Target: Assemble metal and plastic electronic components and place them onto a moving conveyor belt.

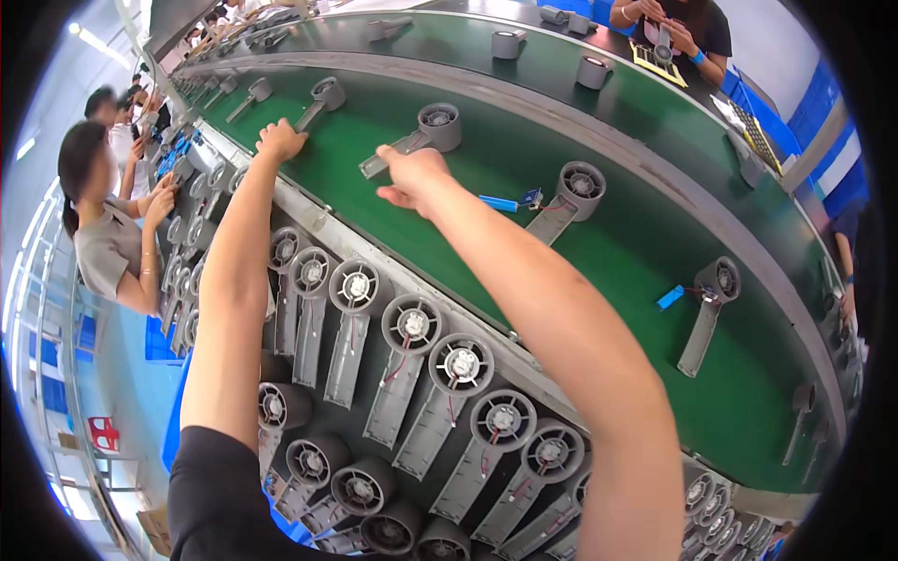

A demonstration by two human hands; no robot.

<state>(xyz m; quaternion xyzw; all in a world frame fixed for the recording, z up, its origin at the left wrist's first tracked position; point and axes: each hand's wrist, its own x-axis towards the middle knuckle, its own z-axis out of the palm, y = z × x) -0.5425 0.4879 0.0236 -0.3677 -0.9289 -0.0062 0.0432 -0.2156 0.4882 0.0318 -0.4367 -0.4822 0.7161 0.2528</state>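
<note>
My left hand [281, 141] is stretched out to the far left of the green conveyor belt. Its fingers are curled at the handle end of a grey handheld fan housing [328, 93], and their tips are partly hidden. My right hand [418, 178] is over the handle of a second grey fan housing [439, 120], thumb and index finger apart. That handle's end shows beyond the fingers. Right of this hand, a third fan housing [582, 183] lies on the belt beside a blue battery cell [499, 203] and a small circuit board [532, 197].
Rows of grey fan housings [412, 323] with wires lie in front of me, below the belt's metal edge [374, 259]. Another fan with a blue cell [671, 297] is on the belt at right. Co-workers sit at left [108, 224] and across a second belt [687, 33].
</note>
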